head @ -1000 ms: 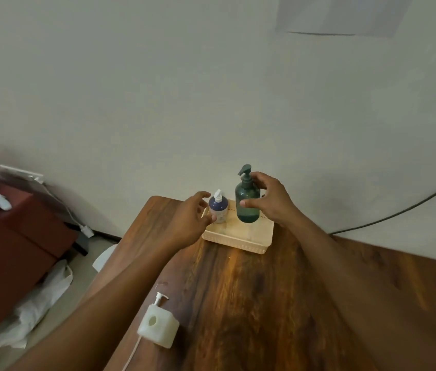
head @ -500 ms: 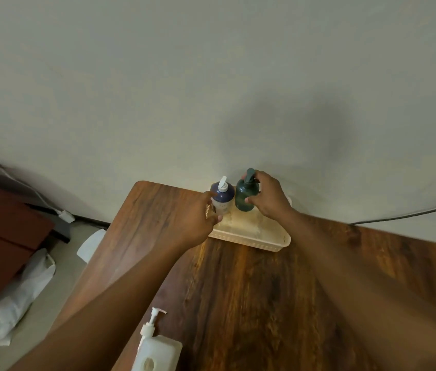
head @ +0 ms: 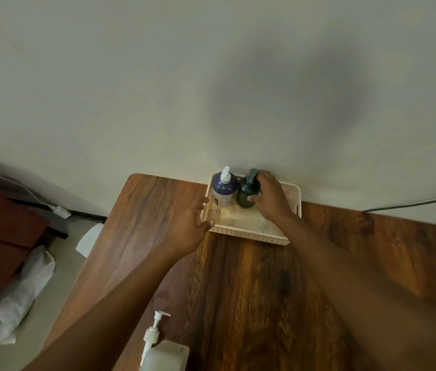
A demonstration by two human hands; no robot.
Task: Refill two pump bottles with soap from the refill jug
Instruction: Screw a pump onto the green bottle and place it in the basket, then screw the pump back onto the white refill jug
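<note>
While right hand point(head: 270, 199) grips green bottle point(head: 247, 192), now lowered into basket point(head: 254, 235) at frame centre | left hand point(head: 194, 228) has released blue bottle point(head: 223, 190), fingers relaxed on rim | jug point(head: 164, 356) lower centre | judgement: bottles being put away.

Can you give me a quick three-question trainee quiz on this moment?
1. True or false: the right hand grips the green bottle.
2. Which hand touches the basket wall? A) left B) right C) neither
3. Fill in: the blue bottle stands in the basket to the ____ of the green bottle, as the camera sees it.

Key: 1 true. 2 A, the left hand rests on the basket's left wall. 3 left. The jug with its pump sits apart at the table's near edge.
</note>
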